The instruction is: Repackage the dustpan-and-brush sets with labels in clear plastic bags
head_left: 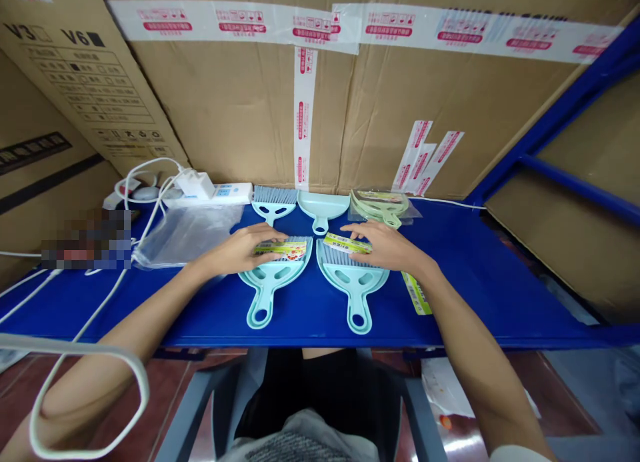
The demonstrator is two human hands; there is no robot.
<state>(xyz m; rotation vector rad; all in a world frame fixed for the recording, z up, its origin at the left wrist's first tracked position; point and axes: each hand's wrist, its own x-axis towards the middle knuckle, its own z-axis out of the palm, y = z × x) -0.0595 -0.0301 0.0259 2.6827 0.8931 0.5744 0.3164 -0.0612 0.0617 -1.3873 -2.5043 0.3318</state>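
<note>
Nearest you, two smooth aqua plastic dustpans (359, 315) (260, 315) with looped handles lie on the blue table (470, 282), nesting bristled brushes (350, 265) (273, 270). Your left hand (245, 247) and right hand (387, 245) span printed cards (295, 250) (345, 243); whether they're clamped, I can't tell. Behind, cardboard (95, 75) reads “V3”, “V6”.

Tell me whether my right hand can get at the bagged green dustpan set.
Probably yes: the bagged green dustpan set lies just beyond your right hand, with nothing seen standing between them, though the fingers are at a label card.
</note>
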